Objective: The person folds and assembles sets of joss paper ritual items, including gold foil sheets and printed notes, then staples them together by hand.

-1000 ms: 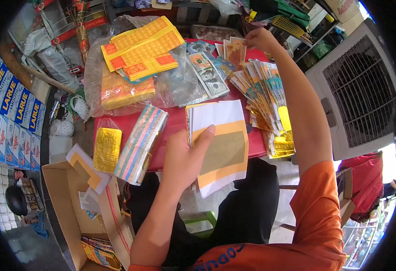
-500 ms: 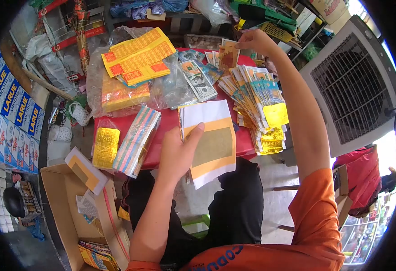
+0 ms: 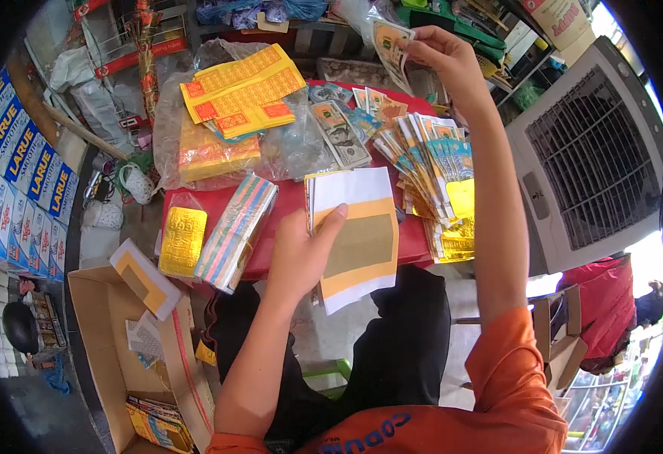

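Note:
My left hand grips a stack of joss paper sheets, white with an orange band and a dull gold rectangle on top, thumb across its face. Raised at the far side of the red table, my right hand pinches a paper banknote by its edge. Below that hand, a fanned pile of banknotes lies with gold foil sheets at its near end. More loose notes rest left of the fan.
On the red table are yellow printed papers on plastic, a striped wrapped bundle and a gold packet. An open cardboard box sits at lower left, an air cooler at right, beer cartons at left.
My right hand has lifted the banknote up and away from the loose notes at the table's far side. My left hand keeps its hold on the stack.

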The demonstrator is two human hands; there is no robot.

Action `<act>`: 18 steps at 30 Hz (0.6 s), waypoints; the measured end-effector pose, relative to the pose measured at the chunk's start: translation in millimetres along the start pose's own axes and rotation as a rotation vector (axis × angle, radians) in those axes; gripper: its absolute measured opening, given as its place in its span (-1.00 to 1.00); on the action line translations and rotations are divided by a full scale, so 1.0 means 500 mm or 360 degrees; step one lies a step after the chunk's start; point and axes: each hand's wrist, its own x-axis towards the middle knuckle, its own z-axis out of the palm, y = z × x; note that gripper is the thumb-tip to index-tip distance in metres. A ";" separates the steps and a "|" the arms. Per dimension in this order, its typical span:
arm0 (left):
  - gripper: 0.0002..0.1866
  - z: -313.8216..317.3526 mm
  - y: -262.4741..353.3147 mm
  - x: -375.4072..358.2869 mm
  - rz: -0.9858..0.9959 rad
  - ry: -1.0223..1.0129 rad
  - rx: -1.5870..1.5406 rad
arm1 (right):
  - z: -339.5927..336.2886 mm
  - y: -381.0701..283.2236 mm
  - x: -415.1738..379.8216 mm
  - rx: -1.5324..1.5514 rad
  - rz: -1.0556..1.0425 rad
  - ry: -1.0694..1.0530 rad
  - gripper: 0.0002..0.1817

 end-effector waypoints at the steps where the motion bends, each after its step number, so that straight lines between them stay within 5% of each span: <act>1: -0.60 0.001 -0.003 0.000 0.0020 0.0004 -0.0002 | 0.014 0.000 -0.006 0.0009 0.0002 0.0001 -0.79; 7: -0.60 0.001 -0.003 0.000 0.0046 0.0025 -0.0036 | 0.089 -0.002 -0.030 0.0569 0.0447 -0.0064 -0.78; 18: -0.60 0.000 0.000 0.003 0.0024 0.0005 0.0034 | 0.157 0.170 -0.011 0.0258 0.1065 -0.0301 -0.70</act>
